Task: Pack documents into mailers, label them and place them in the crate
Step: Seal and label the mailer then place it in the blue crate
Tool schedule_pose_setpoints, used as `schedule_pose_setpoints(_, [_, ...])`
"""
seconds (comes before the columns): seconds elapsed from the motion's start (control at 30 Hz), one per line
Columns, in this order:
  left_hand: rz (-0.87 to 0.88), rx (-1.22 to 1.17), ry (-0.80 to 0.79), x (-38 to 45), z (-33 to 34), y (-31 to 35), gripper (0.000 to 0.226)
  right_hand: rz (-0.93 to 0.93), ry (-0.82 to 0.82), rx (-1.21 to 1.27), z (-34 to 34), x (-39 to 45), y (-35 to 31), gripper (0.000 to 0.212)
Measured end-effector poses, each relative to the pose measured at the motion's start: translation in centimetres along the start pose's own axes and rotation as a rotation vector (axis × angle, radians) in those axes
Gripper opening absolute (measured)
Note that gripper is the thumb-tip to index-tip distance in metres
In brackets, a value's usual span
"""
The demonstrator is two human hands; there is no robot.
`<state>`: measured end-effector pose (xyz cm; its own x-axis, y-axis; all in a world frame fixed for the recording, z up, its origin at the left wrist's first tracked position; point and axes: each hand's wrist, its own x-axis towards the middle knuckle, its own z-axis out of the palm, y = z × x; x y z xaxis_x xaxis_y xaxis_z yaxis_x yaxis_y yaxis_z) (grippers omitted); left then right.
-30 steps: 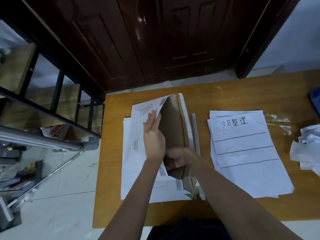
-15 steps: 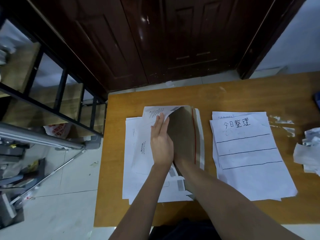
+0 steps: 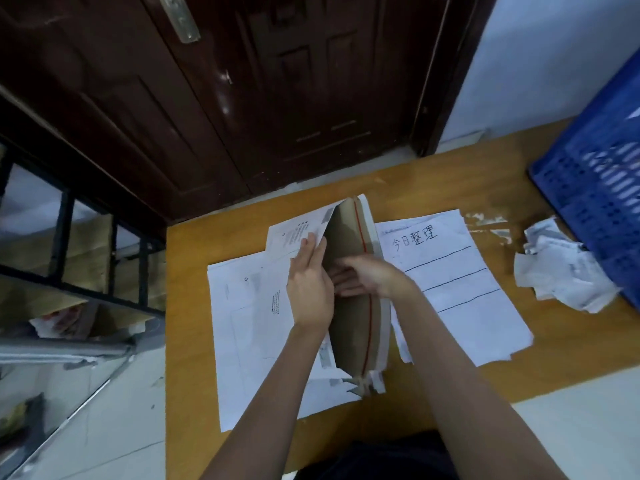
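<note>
Mailer (image 3: 349, 299) lies mid-worktop, long axis running near edge to far edge, mouth gaping. Left hand (image 3: 309, 289), fingers straight, presses the documents (image 3: 298, 232) flat; right hand (image 3: 363, 277) reaches inside, fingers relaxed; crate (image 3: 595, 188) sits at the worktop's far right corner.

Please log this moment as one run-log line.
stage: packing | left hand: holds white-faced cardboard mailer open | right hand: fingers inside mailer | blue plastic crate: right

A flat brown cardboard mailer (image 3: 353, 292) with a thin red tear strip stands on its long edge, mouth spread open, atop loose white printed documents (image 3: 249, 323) on the counter. A blue perforated plastic crate (image 3: 595, 188) sits at the far right (partly out of frame).
</note>
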<state>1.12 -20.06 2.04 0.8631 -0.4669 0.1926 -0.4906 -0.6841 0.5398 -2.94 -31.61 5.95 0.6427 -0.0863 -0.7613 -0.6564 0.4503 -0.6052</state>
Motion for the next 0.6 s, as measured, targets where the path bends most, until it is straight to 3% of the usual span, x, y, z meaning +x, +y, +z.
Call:
schedule_pose_setpoints(0.1, [0.017, 0.021, -0.049, -0.4, 1.1, 0.6, 0.046, -0.167, 0.111, 0.141, -3.9, -2.1, -0.9, 0.023])
schedule_pose_setpoints(0.2, [0.014, 0.037, -0.122, -0.8, 2.0, 1.2, 0.046, -0.318, 0.496, 0.323, -8.0, -2.6, 0.4, 0.005])
schedule_pose_setpoints(0.27, [0.038, 0.052, -0.147, -1.1, 2.3, 1.6, 0.046, -0.244, 0.859, 0.045, -10.9, -2.1, 2.8, 0.018])
schedule_pose_setpoints(0.33, [0.066, 0.063, -0.168, -1.4, 2.6, 2.0, 0.046, -0.036, 1.058, -0.253, -13.1, -2.4, 5.4, 0.046])
schedule_pose_setpoints(0.47, [0.092, 0.101, -0.219, -2.1, 3.0, 2.5, 0.049, 0.176, 1.105, -0.399, -15.8, -3.3, 10.2, 0.080])
schedule_pose_setpoints(0.6, [0.108, 0.105, -0.220, -2.5, 3.2, 2.6, 0.047, 0.237, 1.150, -0.545, -16.3, -3.1, 12.8, 0.086])
